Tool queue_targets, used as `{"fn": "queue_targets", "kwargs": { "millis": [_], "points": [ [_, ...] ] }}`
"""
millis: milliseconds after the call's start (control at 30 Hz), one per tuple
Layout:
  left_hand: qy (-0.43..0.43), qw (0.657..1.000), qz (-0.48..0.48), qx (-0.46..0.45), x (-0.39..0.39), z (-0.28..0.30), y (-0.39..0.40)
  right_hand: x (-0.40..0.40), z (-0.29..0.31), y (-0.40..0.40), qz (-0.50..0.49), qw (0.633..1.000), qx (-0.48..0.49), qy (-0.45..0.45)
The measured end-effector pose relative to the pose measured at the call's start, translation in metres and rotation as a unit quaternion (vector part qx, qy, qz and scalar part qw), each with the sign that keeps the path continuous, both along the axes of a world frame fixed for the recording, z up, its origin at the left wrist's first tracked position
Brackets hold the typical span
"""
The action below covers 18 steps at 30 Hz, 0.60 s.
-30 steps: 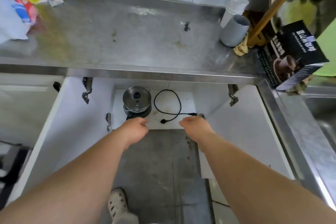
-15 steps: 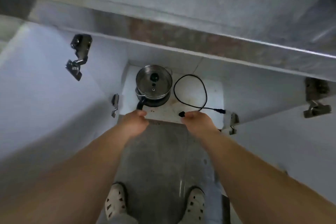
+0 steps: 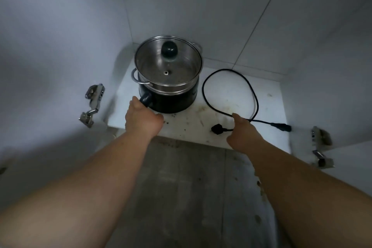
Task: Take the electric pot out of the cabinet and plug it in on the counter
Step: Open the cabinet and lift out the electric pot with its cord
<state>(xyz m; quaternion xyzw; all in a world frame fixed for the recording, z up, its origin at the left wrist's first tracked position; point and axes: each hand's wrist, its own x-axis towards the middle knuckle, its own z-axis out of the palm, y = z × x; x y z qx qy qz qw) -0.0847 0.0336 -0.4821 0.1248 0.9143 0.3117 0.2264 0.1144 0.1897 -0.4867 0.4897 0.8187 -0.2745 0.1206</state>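
Observation:
The electric pot (image 3: 171,96) stands on the white cabinet shelf (image 3: 237,94), black-bodied with a steel steamer ring and a glass lid with a dark knob. My left hand (image 3: 142,120) is closed around the pot's black handle at its front left. A black power cord (image 3: 227,84) lies looped on the shelf to the right of the pot, with its plug (image 3: 218,129) near the front edge. My right hand (image 3: 240,134) is on the cord just behind the plug, fingers curled over it.
Both cabinet doors stand open, with metal hinges at the left (image 3: 92,104) and the right (image 3: 320,145). White cabinet walls close in at the back and sides. The grey floor (image 3: 181,197) lies below the shelf's front edge.
My head has dropped below the counter and come closer to the cabinet. My left hand has closed on the pot handle and my right hand has reached the cord.

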Motion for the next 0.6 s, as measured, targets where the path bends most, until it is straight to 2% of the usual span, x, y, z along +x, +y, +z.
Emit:
{"fn": "queue_targets", "kwargs": {
  "millis": [133, 333, 400, 533, 600],
  "points": [
    [0.021, 0.997, 0.028, 0.065, -0.019, -0.033, 0.01, 0.002, -0.041, 0.026, 0.031, 0.993, 0.074, -0.092],
    [0.038, 0.994, 0.045, 0.093, -0.023, -0.047, 0.011, 0.008, -0.068, 0.047, 0.083, 0.972, 0.127, -0.181],
    [0.048, 0.994, 0.044, 0.093, -0.021, -0.048, 0.012, 0.008, -0.072, 0.05, 0.096, 0.965, 0.147, -0.193],
    [0.065, 0.992, 0.043, 0.096, -0.017, -0.049, 0.013, 0.007, -0.081, 0.046, 0.13, 0.94, 0.254, -0.186],
    [0.065, 0.992, 0.044, 0.103, -0.016, -0.049, 0.013, 0.008, -0.084, 0.042, 0.144, 0.935, 0.267, -0.181]
  ]
}}
